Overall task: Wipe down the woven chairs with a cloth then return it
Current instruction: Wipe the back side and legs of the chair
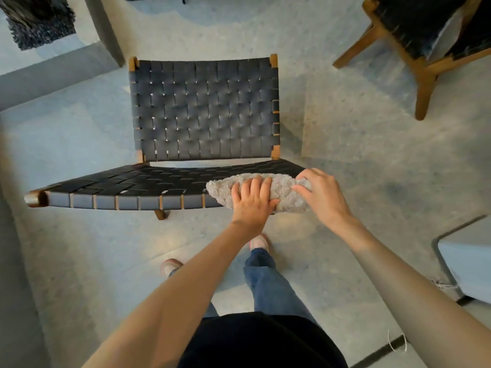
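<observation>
Two hands rest on one grey cloth point(285, 193), which lies bunched on the front right corner of the woven chair's point(204, 110) seat point(127, 181), its lower edge hanging a little over the front rail. The cloth's long axis runs left to right, along the seat's front edge. The left hand point(252, 200) lies flat on the middle of the cloth, fingers straight and close together, pressing down: a spread, open grip that holds nothing. The right hand point(322, 195) sits at the cloth's right end with fingers curled over it and thumb underneath, so its grip looks like a pinch on the fabric. What the coming stroke turns on, as I judge it, is that nearly all of the bare seat lies to the left of both hands. The left hand is the nearer one to that stretch, so a sweep leftward along the cloth's own axis would cover it. By count: one cloth, two hands, and two chairs, the second chair point(425, 49) standing well apart at the upper right, only partly in view on the pale floor point(79, 248).
</observation>
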### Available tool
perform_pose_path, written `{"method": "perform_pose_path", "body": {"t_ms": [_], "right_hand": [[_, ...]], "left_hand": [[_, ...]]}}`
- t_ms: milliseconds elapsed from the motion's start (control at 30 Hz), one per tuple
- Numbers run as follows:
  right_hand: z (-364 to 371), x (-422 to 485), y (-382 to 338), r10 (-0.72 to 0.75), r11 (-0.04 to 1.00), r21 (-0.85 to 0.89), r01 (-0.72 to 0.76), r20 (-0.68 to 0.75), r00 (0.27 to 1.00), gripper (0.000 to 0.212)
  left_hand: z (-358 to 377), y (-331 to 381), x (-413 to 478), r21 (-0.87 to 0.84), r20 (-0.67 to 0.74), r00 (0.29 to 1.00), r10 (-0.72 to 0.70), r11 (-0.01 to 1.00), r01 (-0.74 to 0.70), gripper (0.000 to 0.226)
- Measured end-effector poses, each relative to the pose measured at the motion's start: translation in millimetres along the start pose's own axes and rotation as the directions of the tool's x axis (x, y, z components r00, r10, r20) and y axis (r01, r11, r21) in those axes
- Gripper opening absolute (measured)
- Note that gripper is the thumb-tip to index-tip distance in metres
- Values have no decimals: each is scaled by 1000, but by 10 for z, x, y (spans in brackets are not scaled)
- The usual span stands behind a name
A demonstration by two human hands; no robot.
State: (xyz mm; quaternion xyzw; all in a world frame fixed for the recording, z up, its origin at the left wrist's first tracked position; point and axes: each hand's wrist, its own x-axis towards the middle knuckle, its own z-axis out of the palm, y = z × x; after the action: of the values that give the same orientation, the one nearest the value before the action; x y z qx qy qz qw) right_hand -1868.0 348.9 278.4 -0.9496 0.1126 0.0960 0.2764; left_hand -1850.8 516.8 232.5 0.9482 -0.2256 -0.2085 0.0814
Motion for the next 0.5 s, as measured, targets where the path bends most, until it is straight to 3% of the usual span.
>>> {"method": "perform_pose_path", "body": {"t_ms": [100,200,333,400,500], "right_hand": [[-161,-49,356,29,998,54,-24,-79,996,16],[-228,-89,640,89,993,88,-75,-169,981,14],[-67,-127,713,9,997,-64,-35,-363,932,25],[86,-135,602,-53,999,-5,54,-307,950,33],[373,-131,430,-88,990,91,103,-154,984,53]], "left_hand": [[4,344,143,-34,10,999,41,999,-40,49],[-33,553,265,-117,-11,985,174,978,-174,55],[-83,517,358,-242,-61,964,260,933,-267,64],[-108,410,319,-289,-77,963,259,918,-270,67],[-96,212,192,-184,-100,970,221,954,-236,65]]}}
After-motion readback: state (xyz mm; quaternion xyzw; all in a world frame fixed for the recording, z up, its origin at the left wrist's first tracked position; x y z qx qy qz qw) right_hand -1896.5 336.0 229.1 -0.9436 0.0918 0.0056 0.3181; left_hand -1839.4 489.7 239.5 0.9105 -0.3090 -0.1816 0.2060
